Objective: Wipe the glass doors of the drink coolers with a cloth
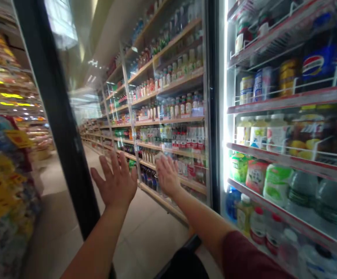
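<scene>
My left hand is raised with its fingers spread, close to the black frame of an open glass cooler door. To its right, my right hand is held flat with the fingers stretched out, somewhat blurred. Both palms face the door's glass, and neither holds anything. Whether the palms touch the glass I cannot tell. Rows of bottles on long shelves show in the glass, seen through it or mirrored.
On the right stands a lit cooler with wire-fronted shelves of cans, bottles and a Pepsi pack. Green-and-white packs sit lower down. Packaged goods are stacked at the left, beside the tiled floor.
</scene>
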Demonstrator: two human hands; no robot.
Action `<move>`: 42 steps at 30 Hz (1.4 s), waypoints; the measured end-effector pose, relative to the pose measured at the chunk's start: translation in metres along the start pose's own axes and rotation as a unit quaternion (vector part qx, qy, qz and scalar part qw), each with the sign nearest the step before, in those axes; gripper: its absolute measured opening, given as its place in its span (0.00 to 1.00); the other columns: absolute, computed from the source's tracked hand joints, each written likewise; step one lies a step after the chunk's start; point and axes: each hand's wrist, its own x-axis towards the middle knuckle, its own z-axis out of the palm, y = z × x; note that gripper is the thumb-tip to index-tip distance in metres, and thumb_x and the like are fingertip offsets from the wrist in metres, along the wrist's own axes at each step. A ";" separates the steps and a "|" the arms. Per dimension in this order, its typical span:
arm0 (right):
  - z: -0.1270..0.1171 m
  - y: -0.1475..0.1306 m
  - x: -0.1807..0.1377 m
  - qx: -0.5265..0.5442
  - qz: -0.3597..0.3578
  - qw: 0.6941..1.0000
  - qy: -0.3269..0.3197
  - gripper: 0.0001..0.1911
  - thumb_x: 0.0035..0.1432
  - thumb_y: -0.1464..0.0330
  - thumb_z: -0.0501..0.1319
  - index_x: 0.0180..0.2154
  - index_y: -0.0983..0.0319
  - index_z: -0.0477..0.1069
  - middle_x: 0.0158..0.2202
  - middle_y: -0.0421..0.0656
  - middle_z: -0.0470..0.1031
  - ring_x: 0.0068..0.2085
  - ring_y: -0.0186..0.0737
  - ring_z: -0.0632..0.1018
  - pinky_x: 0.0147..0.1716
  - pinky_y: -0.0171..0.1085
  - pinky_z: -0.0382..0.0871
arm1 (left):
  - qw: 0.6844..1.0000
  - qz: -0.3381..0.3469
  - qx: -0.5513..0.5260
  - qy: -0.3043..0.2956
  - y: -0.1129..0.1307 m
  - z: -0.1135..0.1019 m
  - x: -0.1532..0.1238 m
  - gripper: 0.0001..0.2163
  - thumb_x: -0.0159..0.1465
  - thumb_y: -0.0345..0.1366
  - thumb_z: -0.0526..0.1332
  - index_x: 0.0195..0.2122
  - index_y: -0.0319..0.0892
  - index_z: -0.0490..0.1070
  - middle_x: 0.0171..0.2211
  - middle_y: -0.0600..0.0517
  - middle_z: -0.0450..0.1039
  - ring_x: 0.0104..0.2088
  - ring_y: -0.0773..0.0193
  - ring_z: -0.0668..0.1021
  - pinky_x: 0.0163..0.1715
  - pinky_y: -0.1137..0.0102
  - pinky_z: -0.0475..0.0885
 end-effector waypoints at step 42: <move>0.002 0.067 -0.063 -0.001 0.238 0.970 0.049 0.29 0.78 0.62 0.46 0.71 0.63 0.68 0.72 0.55 0.67 0.74 0.50 0.65 0.69 0.51 0.65 | 0.999 0.019 0.030 -0.021 0.026 -0.020 0.004 0.38 0.75 0.43 0.57 0.80 0.38 0.39 0.80 0.35 0.34 0.78 0.34 0.37 0.71 0.29 0.35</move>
